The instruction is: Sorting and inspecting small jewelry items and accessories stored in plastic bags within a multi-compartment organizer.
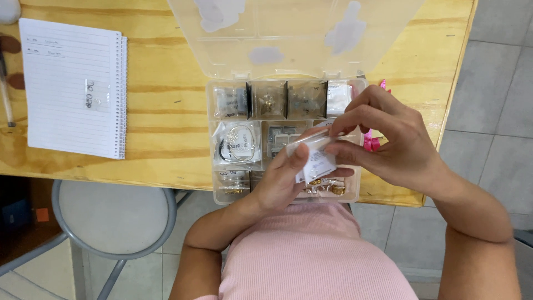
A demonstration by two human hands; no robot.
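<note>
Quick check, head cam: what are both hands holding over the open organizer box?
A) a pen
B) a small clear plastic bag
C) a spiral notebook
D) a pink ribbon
B: the left hand and the right hand both pinch a small clear plastic bag above the clear compartment box; the spiral notebook lies untouched on the wooden table.
</note>
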